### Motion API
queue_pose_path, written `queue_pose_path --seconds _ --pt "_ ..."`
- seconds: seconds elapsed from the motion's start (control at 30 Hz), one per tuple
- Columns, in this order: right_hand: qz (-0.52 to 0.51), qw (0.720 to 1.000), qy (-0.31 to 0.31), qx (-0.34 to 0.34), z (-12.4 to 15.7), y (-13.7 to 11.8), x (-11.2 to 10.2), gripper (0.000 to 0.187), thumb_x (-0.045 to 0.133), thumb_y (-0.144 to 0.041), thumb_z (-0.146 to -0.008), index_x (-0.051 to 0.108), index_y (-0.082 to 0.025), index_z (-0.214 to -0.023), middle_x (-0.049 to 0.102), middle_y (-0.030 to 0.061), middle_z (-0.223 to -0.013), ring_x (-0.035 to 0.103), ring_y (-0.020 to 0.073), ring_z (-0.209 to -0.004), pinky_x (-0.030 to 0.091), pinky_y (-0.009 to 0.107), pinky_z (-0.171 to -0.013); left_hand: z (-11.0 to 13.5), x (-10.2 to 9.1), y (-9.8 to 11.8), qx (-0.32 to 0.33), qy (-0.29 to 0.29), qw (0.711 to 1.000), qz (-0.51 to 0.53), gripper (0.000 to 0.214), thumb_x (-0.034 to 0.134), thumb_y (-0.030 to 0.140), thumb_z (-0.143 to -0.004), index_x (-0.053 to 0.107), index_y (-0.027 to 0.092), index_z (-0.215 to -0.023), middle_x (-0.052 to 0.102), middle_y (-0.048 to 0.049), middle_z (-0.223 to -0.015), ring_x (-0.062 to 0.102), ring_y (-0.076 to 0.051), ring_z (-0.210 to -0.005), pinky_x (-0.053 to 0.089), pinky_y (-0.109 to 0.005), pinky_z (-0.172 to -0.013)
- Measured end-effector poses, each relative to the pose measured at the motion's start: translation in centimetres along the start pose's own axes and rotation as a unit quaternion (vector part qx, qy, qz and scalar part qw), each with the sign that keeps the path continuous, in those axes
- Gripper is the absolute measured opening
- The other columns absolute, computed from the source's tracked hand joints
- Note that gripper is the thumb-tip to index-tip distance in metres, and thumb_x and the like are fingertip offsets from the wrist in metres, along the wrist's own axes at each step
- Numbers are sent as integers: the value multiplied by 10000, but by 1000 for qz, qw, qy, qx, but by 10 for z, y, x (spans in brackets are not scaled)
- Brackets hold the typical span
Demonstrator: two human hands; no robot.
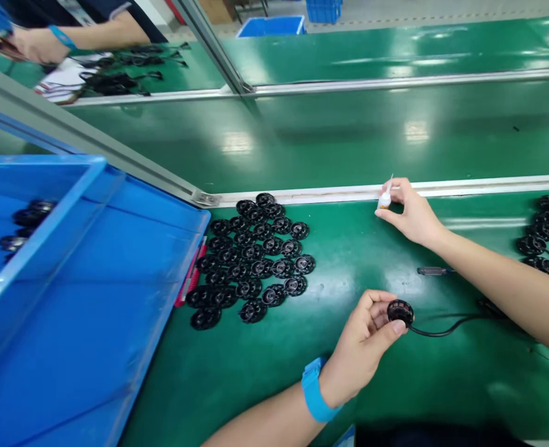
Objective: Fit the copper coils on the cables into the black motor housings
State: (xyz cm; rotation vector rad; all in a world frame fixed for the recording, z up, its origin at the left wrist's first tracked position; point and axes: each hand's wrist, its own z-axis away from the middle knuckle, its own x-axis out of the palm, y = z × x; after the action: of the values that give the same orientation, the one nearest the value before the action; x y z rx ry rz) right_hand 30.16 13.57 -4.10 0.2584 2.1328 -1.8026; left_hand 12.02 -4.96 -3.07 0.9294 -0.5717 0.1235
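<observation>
My left hand (365, 338), with a blue band at the wrist, grips a round black part (400, 313) between thumb and fingers. From that part a black cable (441, 333) runs right and passes beneath my right forearm. Farther back, my right hand (411, 214) pinches a small white bottle (384, 200) with a thin pointed nozzle, close to the white rail. Many similar black round parts (253, 253) lie grouped on the green table (343, 248), left of both hands. A small screwdriver-like tool (433, 271) rests near my right forearm, partly hidden by it.
At the left stands a large blue bin (69, 298) holding some black parts (35, 214). A red tray edge (194, 273) shows beside it. More black parts with cables (546, 230) lie at the right. Beyond the metal frame (213, 46), another person's hand (39, 46) works near black cables.
</observation>
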Motion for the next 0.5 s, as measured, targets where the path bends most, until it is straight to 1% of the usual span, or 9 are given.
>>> queue_pose_path --seconds 0.07,0.1,0.13,0.17,0.2,0.27,0.3,0.4,0.5 --pt "18 999 30 -7 25 -16 -16 575 840 -378 -769 510 -273 -1228 655 71 -1340 630 253 -1264 438 461 -1149 0 0 1 -6 -5 1000 4 441 856 437 -854 579 221 -1121 721 -66 -1066 657 -203 -1016 482 -345 -915" --pt "25 999 43 -16 42 -26 -24 540 814 -394 -817 522 -279 -1256 644 66 -1345 615 241 -1281 454 430 -1131 0 0 1 -10 -7 1000 6 438 851 433 -859 577 221 -1127 718 -67 -1076 657 -203 -1022 481 -344 -917" --pt "25 998 50 -30 61 -35 -33 437 763 -391 -885 551 -277 -1249 666 60 -1281 634 229 -1236 484 405 -1091 -1 1 2 -12 -8 1000 9 433 848 427 -864 577 220 -1131 715 -66 -1084 656 -203 -1027 481 -342 -918" --pt "25 999 34 -25 81 -44 -39 322 714 -381 -939 584 -279 -1214 686 46 -1195 656 212 -1173 513 375 -1038 -1 1 2 -14 -9 1000 10 427 844 420 -869 578 219 -1137 710 -64 -1089 655 -201 -1031 480 -338 -918" --pt "34 999 5 -16 100 -52 -44 249 685 -374 -966 613 -280 -1186 694 36 -1132 667 199 -1110 531 349 -990 -1 1 2 -13 -9 1000 11 422 844 411 -871 581 219 -1140 705 -58 -1084 652 -196 -1027 481 -331 -911" --pt "60 996 -61 0 132 -62 -47 244 668 -382 -982 620 -284 -1200 691 45 -1149 664 210 -1129 543 349 -964 -1 1 2 -8 -7 1000 13 409 849 387 -868 591 222 -1139 690 -38 -1048 644 -178 -996 484 -311 -885" --pt "80 993 -83 -1 144 -65 -46 259 677 -394 -976 614 -284 -1202 691 53 -1171 660 223 -1147 544 364 -964 -1 1 2 -7 -6 1000 15 400 850 373 -868 598 223 -1139 684 -29 -1031 640 -171 -981 486 -303 -874" --pt "146 983 -105 -26 159 -64 -36 304 715 -435 -945 590 -283 -1176 696 76 -1216 655 264 -1173 528 435 -974 0 3 4 -7 -4 1000 19 372 842 343 -876 606 226 -1138 691 -27 -1026 643 -169 -987 497 -300 -883" --pt "192 974 -111 -51 156 -61 -30 289 721 -431 -936 577 -284 -1139 702 76 -1209 659 275 -1149 513 456 -945 0 4 5 -9 -6 1000 19 363 837 339 -881 602 224 -1132 709 -42 -1070 651 -174 -1018 503 -311 -913"
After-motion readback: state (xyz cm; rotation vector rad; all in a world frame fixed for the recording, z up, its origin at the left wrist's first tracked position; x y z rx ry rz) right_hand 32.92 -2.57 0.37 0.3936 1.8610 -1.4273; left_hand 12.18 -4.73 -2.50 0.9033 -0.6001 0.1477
